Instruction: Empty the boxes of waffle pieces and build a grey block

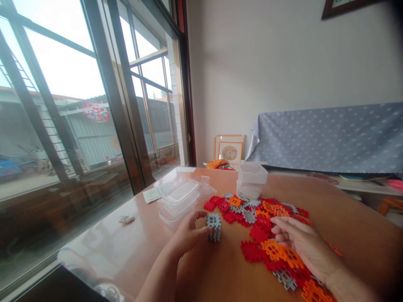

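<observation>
My left hand point(192, 230) has its thumb and fingers around a small grey cube point(214, 227) built from interlocking plastic tiles with notched edges. The cube's upper face has a window-like grid. Over the right part of a spread pile of loose tiles, my right hand point(294, 239) has its fingers bent and drawn together; whether a piece is between them I cannot make out. Below and beside it lie orange window tiles point(273, 250), a red tile point(251, 251) and a grey tile point(286, 278). More red, grey and orange tiles extend behind both hands.
Clear plastic boxes with lids point(181, 191) stand at the left of the brown table point(217, 274), beside a paper booklet point(157, 193). Another translucent container point(252, 180) rises behind the tiles. A small flat item point(126, 219) lies far left, near the glass window.
</observation>
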`<state>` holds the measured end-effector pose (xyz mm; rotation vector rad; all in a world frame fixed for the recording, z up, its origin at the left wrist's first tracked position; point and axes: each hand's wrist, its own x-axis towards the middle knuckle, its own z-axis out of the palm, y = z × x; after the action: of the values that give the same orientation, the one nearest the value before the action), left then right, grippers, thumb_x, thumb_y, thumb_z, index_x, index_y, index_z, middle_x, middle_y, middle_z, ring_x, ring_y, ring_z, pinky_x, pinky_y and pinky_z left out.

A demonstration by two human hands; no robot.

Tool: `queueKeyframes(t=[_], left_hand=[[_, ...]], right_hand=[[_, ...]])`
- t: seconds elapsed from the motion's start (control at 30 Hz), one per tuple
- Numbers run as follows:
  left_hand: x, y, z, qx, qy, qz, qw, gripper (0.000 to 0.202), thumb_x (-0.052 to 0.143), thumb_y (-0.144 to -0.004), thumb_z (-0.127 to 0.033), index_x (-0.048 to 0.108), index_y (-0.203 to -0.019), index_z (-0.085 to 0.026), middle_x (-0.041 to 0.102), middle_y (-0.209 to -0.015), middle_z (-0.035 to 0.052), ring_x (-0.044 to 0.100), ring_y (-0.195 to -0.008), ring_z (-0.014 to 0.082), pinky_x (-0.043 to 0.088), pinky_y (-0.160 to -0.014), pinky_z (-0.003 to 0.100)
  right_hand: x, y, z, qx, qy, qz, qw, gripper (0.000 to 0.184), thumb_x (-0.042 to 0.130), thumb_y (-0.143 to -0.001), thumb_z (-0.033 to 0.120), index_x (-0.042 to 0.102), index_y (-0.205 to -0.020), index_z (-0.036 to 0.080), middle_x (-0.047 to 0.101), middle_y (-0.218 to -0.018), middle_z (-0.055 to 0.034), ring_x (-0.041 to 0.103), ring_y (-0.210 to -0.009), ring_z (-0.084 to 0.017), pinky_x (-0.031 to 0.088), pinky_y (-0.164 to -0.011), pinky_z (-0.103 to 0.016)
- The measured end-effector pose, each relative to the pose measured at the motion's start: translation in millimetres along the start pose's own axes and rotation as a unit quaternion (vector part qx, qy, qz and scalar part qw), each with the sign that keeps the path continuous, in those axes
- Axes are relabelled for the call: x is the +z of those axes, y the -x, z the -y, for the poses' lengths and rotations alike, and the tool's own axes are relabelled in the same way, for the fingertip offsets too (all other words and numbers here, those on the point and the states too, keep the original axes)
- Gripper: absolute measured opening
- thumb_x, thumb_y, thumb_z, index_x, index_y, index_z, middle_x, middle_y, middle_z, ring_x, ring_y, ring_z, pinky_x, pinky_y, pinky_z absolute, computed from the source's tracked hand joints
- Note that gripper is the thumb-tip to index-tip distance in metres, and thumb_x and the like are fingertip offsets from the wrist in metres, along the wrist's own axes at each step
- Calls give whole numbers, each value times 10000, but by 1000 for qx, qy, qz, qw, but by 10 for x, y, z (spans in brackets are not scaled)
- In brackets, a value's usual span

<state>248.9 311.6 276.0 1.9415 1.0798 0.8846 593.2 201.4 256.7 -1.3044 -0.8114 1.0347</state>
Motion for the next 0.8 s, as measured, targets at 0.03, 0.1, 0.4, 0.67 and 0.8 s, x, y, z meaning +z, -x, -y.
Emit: queueKeyframes(t=[0.03,0.1,0.4,0.67,0.8], left_hand=[[0,0,-3,-1,-2,0,1000,467,764,-787,-366,663,-1214,-205,664,-1312,99,583,-1228,304,426,-1062,416],[0,0,-14,-4,-7,-2,1000,452,759,-791,-365,670,-1205,-206,668,-1307,98,587,-1225,306,428,-1061,414],[18,-1,20,-6,6,-9,1000,496,753,-794,-364,647,-1252,-207,647,-1345,107,568,-1274,309,420,-1097,421],[114,-44,-158,103,-60,-109,987,389,611,-930,-433,597,-1275,-256,636,-1343,64,586,-1247,264,467,-1032,414],[275,-13,-483,149,-97,-70,982,307,593,-938,-399,635,-1209,-261,684,-1243,61,630,-1147,259,470,-1016,407]], right_hand=[[0,-3,-1,1,0,0,1000,411,782,-802,548,734,-1054,228,724,-916,-46,632,-761,-149,527,-635,-235],[-3,-11,-5,3,-2,1,1000,411,781,-804,547,731,-1060,230,725,-918,-43,633,-764,-148,527,-635,-230],[-49,-29,1,-2,-13,0,1000,420,789,-798,536,731,-1057,211,733,-917,-54,640,-765,-147,517,-621,-213],[-424,-137,210,-66,-7,-131,989,413,786,-772,515,725,-1033,199,748,-933,-85,671,-821,-191,502,-630,-256],[-716,-250,200,-77,97,-221,967,392,690,-803,529,716,-1048,224,763,-1061,-103,698,-1005,-267,528,-738,-324]])
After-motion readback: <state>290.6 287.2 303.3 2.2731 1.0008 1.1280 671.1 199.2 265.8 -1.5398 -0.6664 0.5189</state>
